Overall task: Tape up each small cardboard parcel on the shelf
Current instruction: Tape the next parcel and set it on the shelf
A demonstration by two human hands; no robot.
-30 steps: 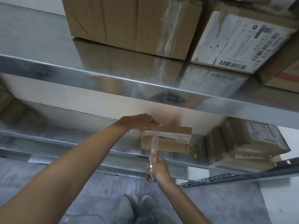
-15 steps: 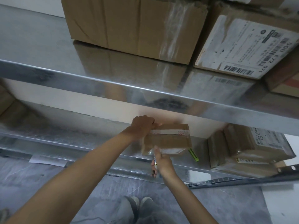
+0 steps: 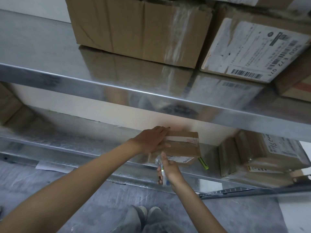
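Note:
A small cardboard parcel (image 3: 183,147) with a white tape strip across its top sits on the lower metal shelf (image 3: 70,143). My left hand (image 3: 151,140) lies flat on the parcel's left end, fingers straight, pressing on it. My right hand (image 3: 167,170) is just in front of the parcel's front face and grips a roll of clear tape (image 3: 162,172), seen edge-on, with its end running up to the box. Two more small parcels (image 3: 257,157) are stacked on the same shelf to the right.
A green pen (image 3: 203,163) lies at the shelf edge beside the parcel. The upper shelf (image 3: 117,88) overhangs and carries large cardboard boxes (image 3: 136,29), one with a barcode label (image 3: 252,47). Another box (image 3: 8,105) sits at far left. My shoes (image 3: 146,214) stand on the grey floor.
The stretched tape has been brought down against the parcel's front. My right hand moved up close to the box, and my left hand flattened out over the parcel's top left.

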